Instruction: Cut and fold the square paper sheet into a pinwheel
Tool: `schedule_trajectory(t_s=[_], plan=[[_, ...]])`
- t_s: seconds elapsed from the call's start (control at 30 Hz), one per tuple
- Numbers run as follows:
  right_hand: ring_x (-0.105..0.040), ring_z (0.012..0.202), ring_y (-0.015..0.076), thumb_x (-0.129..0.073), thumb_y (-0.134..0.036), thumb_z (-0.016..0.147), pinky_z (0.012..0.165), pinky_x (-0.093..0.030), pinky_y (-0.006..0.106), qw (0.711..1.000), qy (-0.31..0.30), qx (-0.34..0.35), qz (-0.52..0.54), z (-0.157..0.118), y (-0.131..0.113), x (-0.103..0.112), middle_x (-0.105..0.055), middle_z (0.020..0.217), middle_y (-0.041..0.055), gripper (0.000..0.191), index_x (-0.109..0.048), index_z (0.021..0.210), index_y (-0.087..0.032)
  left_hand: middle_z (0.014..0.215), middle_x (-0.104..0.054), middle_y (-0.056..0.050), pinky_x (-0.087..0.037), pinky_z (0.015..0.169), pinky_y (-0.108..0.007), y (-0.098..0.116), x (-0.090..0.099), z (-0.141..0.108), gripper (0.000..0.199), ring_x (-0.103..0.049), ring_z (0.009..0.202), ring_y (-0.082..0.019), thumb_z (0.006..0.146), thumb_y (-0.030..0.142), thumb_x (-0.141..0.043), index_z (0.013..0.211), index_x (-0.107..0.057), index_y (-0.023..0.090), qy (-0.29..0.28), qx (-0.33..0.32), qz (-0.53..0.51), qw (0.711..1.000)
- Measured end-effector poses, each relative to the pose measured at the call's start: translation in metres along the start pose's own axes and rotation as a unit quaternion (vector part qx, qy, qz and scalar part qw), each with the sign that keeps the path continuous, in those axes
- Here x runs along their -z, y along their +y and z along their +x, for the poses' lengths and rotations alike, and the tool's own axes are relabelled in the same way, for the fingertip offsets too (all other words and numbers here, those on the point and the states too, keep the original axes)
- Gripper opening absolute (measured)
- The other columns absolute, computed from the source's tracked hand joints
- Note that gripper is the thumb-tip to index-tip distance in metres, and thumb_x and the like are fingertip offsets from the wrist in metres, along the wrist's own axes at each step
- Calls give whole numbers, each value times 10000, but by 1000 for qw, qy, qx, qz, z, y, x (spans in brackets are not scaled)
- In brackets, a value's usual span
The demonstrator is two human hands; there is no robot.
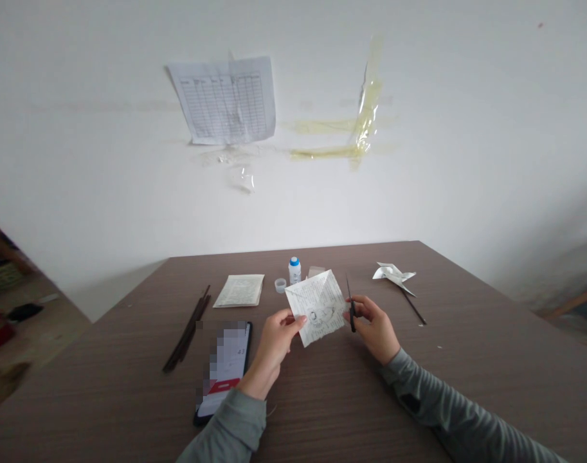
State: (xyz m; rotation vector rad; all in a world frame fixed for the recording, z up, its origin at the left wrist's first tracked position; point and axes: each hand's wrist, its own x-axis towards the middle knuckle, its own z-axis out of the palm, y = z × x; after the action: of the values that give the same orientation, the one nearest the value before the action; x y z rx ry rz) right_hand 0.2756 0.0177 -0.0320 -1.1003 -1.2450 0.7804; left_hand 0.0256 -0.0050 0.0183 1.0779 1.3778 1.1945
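Observation:
A square of printed paper (319,302) with crease lines is held up over the table, tilted. My left hand (276,341) pinches its lower left edge between thumb and fingers. In my right hand (377,328) is a pair of scissors (353,315) with dark handles, its blades pointing up and away, just right of the paper. The right fingertips are close to the paper's right edge; whether they touch it I cannot tell. Behind the paper stands a small white bottle (294,272) with a blue cap, its base partly hidden.
On the brown table (447,386) lie a stack of printed paper squares (240,290), several dark sticks (189,334), a phone (225,370) and a small clear cup (280,285). A paper pinwheel (394,275) on a stick is at the right. The wall (322,206) bounds the back.

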Motion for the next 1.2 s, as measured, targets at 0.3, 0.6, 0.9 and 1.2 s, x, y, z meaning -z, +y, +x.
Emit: schedule_trajectory(t_s=[0.3,0.6,0.9,1.2], plan=[[-609,648,242,-1018,-662,713,644,-525,409,998,31,-44,43,-3,-6,-8,-702,648,-33,535,-808,1037,-292,865,-922,-88,-251,449,-221,-5,-5,0,308,-855,736,-248,672,424,-1022,837,-858,222,-35,20,-8,999],[-707,708,268,-1052,-630,706,713,-612,420,999,-7,-34,19,0,-6,-1,-757,702,-11,519,-839,1025,-280,716,-830,-55,-250,455,-215,-2,1,3,309,-829,685,-237,680,425,-1042,737,-812,227,-33,9,6,999],[-706,678,277,-1026,-526,724,756,-637,460,999,-49,-17,-4,0,-7,2,-745,674,-6,389,-908,998,-278,725,-793,-27,-257,445,-217,-1,3,5,297,-802,638,-206,753,429,-1035,750,-829,214,-9,10,11,1000],[-624,634,230,-1075,-622,665,686,-564,405,996,-56,-67,27,-4,-14,-6,-730,634,-45,528,-872,1003,-269,1079,-947,-124,-301,444,-189,-4,-3,2,407,-912,791,-222,913,520,-1057,945,-806,201,9,15,-46,999]])
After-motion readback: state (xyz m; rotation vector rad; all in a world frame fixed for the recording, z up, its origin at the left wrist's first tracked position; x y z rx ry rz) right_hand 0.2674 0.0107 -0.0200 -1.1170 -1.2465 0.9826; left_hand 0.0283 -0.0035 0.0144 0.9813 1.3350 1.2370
